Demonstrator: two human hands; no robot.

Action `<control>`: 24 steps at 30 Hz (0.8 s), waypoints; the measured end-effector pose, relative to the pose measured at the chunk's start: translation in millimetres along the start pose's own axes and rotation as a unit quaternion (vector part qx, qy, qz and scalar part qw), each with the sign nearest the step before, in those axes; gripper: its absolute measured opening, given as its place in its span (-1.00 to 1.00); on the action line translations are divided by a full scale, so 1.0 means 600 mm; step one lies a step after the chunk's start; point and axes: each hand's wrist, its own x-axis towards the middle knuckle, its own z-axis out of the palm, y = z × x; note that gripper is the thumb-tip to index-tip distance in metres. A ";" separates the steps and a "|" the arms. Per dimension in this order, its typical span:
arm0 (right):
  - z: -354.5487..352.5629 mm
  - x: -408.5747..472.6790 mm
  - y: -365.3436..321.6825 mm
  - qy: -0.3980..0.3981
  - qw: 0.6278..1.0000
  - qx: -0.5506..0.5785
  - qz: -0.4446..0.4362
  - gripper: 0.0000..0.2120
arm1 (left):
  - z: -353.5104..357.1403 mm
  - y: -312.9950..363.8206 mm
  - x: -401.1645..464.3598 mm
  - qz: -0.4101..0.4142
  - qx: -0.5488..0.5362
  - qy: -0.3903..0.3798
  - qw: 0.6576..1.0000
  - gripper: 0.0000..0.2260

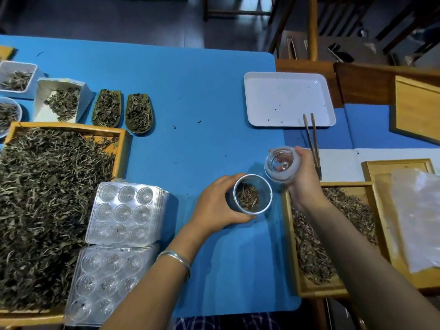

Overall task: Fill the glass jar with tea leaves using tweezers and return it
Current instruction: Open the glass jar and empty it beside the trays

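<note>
A glass jar [252,194] with tea leaves in its bottom stands on the blue mat, its mouth open toward me. My left hand [215,204] wraps around its left side. My right hand [304,177] holds the jar's clear glass lid [280,164] just up and right of the jar. The same hand also carries brown tweezers [312,139], whose tips point away toward the white tray. A wooden tray of tea leaves [333,234] lies under my right forearm.
A large wooden tray of tea leaves [47,210] fills the left side. Clear plastic blister trays [123,210] lie beside it. Two scoops [139,113] and small white dishes of leaves sit at the back left. A white tray [288,98] stands at the back right.
</note>
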 end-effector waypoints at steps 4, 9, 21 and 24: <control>0.003 0.018 0.032 0.018 0.990 -0.139 0.025 -0.70 | 0.000 0.003 -0.001 -0.005 0.007 -0.001 1.000 -0.30; 0.027 0.031 0.044 -0.073 0.947 -0.306 -0.067 -0.69 | -0.001 0.004 0.000 -0.005 0.017 0.001 1.000 -0.30; 0.000 0.027 0.034 -0.015 0.855 -0.480 -0.196 -0.72 | -0.024 0.018 -0.006 -0.056 0.136 -0.122 0.982 -0.26; -0.038 0.002 0.014 -0.024 0.814 -0.526 -0.243 -0.68 | -0.051 0.021 -0.016 -0.072 0.223 -0.153 0.960 -0.30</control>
